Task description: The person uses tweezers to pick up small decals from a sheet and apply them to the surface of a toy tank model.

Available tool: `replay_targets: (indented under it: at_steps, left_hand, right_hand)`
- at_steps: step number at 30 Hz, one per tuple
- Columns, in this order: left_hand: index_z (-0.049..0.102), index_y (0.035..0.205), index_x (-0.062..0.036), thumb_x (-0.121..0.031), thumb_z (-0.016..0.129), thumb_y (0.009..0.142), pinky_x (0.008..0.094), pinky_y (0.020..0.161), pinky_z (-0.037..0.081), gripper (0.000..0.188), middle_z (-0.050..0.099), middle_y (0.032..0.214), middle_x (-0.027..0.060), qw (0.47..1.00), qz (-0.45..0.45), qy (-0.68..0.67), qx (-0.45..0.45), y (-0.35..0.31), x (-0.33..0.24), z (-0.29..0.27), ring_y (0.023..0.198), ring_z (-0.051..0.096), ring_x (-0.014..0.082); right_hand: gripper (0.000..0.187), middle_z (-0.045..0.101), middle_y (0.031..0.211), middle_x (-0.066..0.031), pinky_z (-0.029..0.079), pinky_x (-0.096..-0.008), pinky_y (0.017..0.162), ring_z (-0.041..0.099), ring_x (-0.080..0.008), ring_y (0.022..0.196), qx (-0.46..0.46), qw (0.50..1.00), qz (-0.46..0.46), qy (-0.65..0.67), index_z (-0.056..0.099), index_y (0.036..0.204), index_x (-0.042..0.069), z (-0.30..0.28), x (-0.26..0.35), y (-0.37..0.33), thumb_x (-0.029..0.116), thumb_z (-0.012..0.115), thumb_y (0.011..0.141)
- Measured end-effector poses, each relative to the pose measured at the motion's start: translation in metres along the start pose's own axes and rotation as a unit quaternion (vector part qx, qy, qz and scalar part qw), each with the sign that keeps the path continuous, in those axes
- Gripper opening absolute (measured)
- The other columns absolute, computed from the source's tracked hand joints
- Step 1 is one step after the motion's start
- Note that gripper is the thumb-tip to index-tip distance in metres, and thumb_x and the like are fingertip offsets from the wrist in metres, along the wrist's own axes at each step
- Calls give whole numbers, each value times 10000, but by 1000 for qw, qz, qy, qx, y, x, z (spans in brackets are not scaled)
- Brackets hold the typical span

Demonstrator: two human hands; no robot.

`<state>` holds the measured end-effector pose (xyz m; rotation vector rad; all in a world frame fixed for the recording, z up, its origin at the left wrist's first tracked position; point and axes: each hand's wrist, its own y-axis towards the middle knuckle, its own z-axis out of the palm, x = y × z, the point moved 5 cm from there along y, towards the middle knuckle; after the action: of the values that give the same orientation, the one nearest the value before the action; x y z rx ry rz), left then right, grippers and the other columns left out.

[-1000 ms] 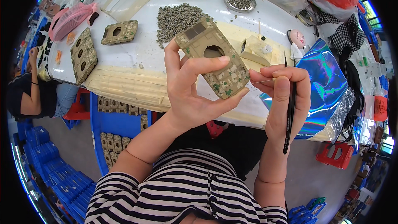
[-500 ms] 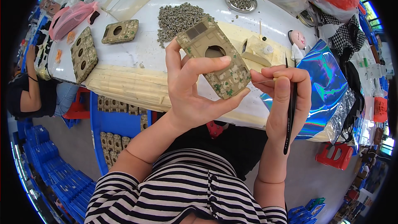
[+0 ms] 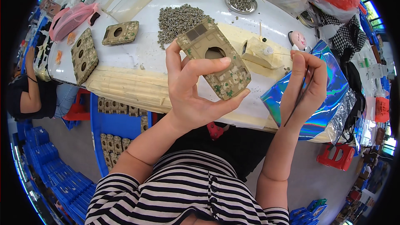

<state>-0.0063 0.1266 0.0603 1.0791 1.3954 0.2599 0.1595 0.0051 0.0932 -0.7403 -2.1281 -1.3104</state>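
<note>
My left hand [image 3: 193,87] grips a camouflage-painted toy tank hull [image 3: 225,75] with a round hole in its top, tilted above the table's front edge. My thumb lies across the deck by the hole. To its right, my right hand [image 3: 306,85] is closed round black tweezers [image 3: 296,102], which slant down across the palm. Between thumb and forefinger it also pinches a thin needle-like rod, pointing left toward a small white-mouthed bottle [image 3: 268,51]. That bottle sits in a tape-wrapped block [image 3: 254,51]. Whether the rod touches the bottle's mouth I cannot tell.
A heap of small metallic parts [image 3: 179,23] lies behind the hull, with more in a round metal dish [image 3: 241,2]. Two more camouflage pieces [image 3: 121,32] rest at left. Shiny holographic film [image 3: 321,87] covers the table's right. Below stands a blue tray [image 3: 121,123] of hulls; another person [image 3: 35,89] sits far left.
My right hand has moved up and right, away from the hull's lower corner, bringing the thin rod near the bottle. The left hand and hull have hardly moved.
</note>
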Motion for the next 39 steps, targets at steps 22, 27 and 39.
replay_targets:
  at_steps: [22, 27, 39]
  left_hand:
    - [643, 1112, -100, -95, 887, 605, 387, 989, 421, 563, 629, 1152, 146, 1000, 6, 0, 0, 2, -2, 0, 1233, 450, 287]
    - [646, 1107, -103, -102, 887, 606, 392, 993, 411, 557, 637, 1139, 140, 1000, 11, 9, 1, 2, -1, 0, 1227, 454, 288]
    - [646, 1109, -106, -105, 885, 615, 388, 970, 436, 549, 635, 1136, 138, 1000, 7, -7, -9, 2, 0, 1, 1239, 436, 293]
  right_hand:
    - [124, 641, 1124, -197, 450, -301, 921, 588, -172, 987, 182, 921, 71, 338, 540, 1041, -15, 8, 27, -40, 81, 592, 984]
    - [104, 632, 1139, -213, 450, -316, 936, 587, -198, 1028, 200, 914, 65, 348, 535, 1044, -29, 12, 30, -43, 45, 576, 983]
    - [105, 644, 1129, -208, 460, -322, 931, 596, -206, 1036, 194, 924, 44, 327, 565, 1028, -39, 13, 30, -44, 35, 603, 964]
